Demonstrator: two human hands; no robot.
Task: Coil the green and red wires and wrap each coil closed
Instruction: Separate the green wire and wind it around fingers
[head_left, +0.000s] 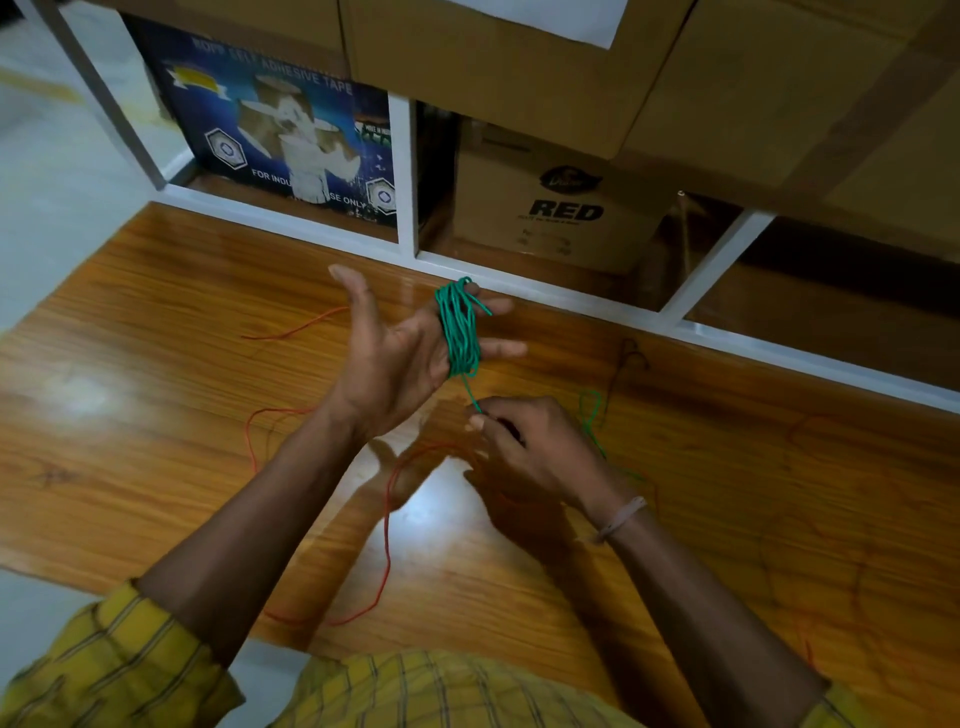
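1. I am watching the green wire (458, 332) sitting as a bundle of loops wound round the straight fingers of the left hand (400, 353), above the wooden table (156, 322). One strand is running down from the bundle to the right hand (535, 447), and a loose length of it is trailing over the table just to the right of that hand.
2. The left hand is being held up with its palm facing me, the thumb standing well apart from the fingers and the fingers stretched out flat toward the right, gripping nothing themselves.
3. The right hand is hovering lower and nearer to me, knuckles up, with its thumb and fingertips pinching the green strand. A pale band (621, 519) is circling that wrist.
4. The red wire (387, 525) is lying loose on the table, curling under both forearms, with one end reaching out to the left behind the left hand.
5. Yellow checked sleeves (104, 670) are showing at the bottom edge.
6. Behind the table, a white shelf frame (408, 171) is holding boxes: a blue box (280, 130) reading "ADHESIVE TAPE", and a brown carton (561, 208) printed "RED".
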